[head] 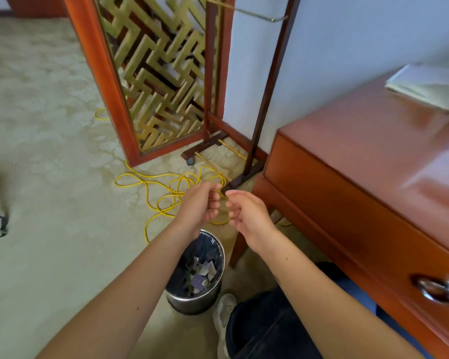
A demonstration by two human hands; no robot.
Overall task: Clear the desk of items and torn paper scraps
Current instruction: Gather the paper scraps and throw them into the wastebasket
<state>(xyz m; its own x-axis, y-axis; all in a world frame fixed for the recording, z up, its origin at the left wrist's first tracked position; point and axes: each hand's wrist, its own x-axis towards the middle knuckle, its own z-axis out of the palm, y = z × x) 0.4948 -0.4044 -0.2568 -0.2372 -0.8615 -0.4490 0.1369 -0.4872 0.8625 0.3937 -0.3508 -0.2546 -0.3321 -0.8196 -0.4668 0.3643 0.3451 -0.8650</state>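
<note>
1 desk (360,161) stands at right, folded paper (425,86) on its far end. Beside it, the bin (192,303) holds torn scraps (202,275), likely light and limp, best pinched by an edge. Left hand (200,203) and right hand (246,216) hover above, each grip loosely curled, empty.
</note>
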